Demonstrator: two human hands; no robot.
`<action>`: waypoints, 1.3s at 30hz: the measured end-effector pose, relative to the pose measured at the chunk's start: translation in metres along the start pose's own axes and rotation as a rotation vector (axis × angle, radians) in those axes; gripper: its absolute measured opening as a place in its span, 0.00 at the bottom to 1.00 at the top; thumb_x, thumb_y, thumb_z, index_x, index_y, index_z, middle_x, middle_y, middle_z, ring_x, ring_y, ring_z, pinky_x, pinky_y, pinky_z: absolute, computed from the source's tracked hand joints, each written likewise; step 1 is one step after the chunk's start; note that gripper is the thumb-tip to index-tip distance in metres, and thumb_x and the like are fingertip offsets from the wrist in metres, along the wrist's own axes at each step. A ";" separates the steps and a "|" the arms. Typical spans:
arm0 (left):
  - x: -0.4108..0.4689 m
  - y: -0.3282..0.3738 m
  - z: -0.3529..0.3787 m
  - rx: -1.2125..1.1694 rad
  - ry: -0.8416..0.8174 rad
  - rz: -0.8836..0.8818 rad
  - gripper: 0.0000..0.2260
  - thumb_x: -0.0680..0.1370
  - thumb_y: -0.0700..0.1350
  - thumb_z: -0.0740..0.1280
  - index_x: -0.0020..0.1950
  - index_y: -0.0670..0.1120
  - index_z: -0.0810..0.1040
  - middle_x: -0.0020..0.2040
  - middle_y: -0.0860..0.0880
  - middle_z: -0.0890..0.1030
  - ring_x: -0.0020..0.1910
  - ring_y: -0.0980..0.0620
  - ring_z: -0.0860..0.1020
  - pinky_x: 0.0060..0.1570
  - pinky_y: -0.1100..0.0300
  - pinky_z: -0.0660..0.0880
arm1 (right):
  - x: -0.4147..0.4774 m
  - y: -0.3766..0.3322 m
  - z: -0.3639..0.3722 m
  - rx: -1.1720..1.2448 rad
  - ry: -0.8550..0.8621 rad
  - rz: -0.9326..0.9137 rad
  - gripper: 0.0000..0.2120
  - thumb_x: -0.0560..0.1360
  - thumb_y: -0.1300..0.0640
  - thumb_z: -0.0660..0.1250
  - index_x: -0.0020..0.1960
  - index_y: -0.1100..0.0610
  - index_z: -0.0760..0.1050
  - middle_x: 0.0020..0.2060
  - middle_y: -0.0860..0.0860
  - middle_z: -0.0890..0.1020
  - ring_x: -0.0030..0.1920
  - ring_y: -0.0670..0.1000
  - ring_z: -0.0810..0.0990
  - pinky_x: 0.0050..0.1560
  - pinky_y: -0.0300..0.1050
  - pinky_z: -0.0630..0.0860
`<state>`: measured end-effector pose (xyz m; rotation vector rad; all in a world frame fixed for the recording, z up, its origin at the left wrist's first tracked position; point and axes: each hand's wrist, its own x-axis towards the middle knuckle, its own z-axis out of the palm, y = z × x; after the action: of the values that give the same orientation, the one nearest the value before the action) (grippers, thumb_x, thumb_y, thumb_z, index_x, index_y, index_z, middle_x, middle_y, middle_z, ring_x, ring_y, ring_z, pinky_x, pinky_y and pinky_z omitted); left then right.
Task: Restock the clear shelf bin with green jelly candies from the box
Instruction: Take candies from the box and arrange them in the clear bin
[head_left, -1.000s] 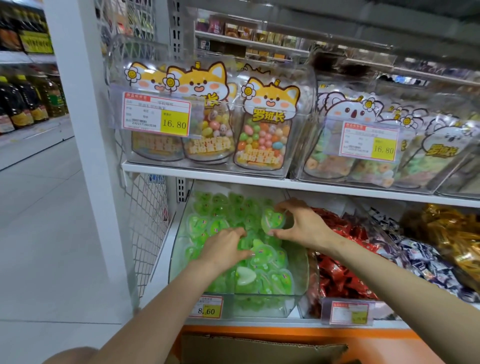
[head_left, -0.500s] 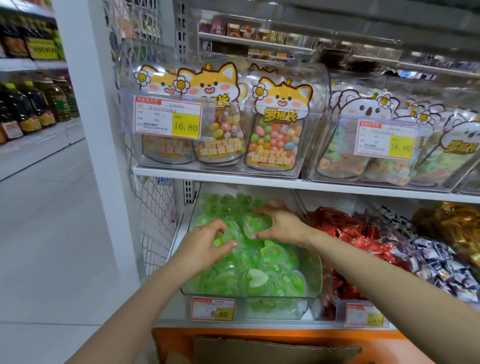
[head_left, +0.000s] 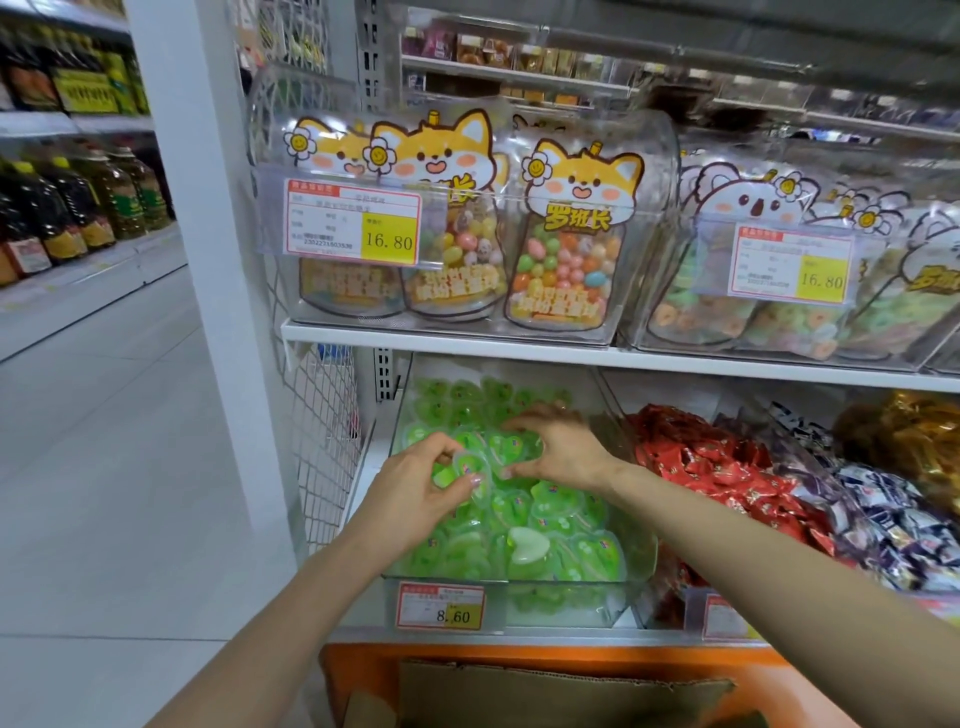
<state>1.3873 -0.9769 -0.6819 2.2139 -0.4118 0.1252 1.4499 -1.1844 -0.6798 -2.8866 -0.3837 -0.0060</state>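
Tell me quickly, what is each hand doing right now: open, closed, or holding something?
Left hand: pinches a green jelly candy over the clear bin.
Right hand: curled round a second jelly candy.

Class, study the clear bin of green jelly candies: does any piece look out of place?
Yes. One jelly candy near the front of the bin shows a pale, plain heart face, while its neighbours show printed green tops; it seems flipped over.
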 end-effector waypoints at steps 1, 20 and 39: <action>0.001 0.000 0.000 -0.003 0.002 -0.008 0.10 0.75 0.51 0.68 0.52 0.47 0.75 0.54 0.50 0.78 0.36 0.53 0.78 0.35 0.63 0.68 | 0.000 0.000 0.001 -0.003 0.004 0.001 0.31 0.67 0.39 0.72 0.68 0.45 0.70 0.67 0.50 0.68 0.68 0.53 0.64 0.67 0.44 0.58; 0.001 0.007 0.003 -0.062 -0.036 -0.050 0.11 0.75 0.50 0.68 0.52 0.46 0.75 0.52 0.52 0.76 0.33 0.51 0.81 0.38 0.60 0.76 | 0.003 0.032 -0.025 -0.207 0.051 0.048 0.22 0.72 0.51 0.69 0.65 0.51 0.73 0.65 0.51 0.73 0.65 0.55 0.69 0.68 0.45 0.63; 0.015 0.015 0.017 -0.538 -0.116 -0.258 0.10 0.77 0.43 0.66 0.57 0.46 0.73 0.53 0.44 0.74 0.38 0.47 0.82 0.42 0.60 0.80 | 0.010 0.031 -0.027 -0.213 0.071 -0.039 0.20 0.73 0.58 0.66 0.64 0.46 0.74 0.65 0.46 0.75 0.65 0.53 0.69 0.67 0.45 0.62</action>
<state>1.3956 -1.0026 -0.6785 1.7248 -0.1887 -0.2302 1.4682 -1.2169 -0.6598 -3.0765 -0.4513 -0.1650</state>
